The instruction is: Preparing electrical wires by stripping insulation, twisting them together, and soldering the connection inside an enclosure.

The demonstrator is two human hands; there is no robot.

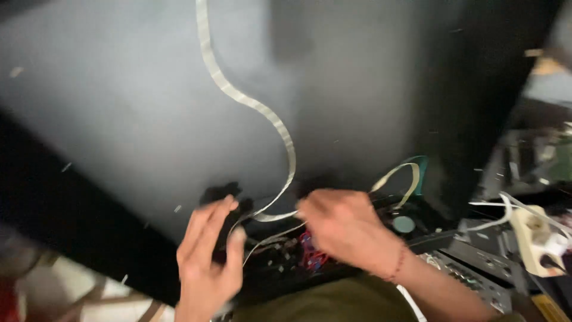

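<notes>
A large dark flat panel (137, 113) fills most of the view. A long pale flat ribbon cable (250, 104) snakes down across it to its lower edge. My left hand (205, 256) is at that lower edge, fingers curled by the ribbon's lower end; whether it grips the ribbon is blurred. My right hand (345, 229) is closed over the area where the ribbon meets a dark circuit board (280, 259) with red wires (311, 253). A second pale ribbon loop (405, 179) rises just right of this hand.
A white power strip (536, 238) with white cords lies at the right. A grey device with a row of buttons (471, 277) sits below it. More electronics clutter the right edge (536, 158). Pale floor (77, 292) shows at lower left.
</notes>
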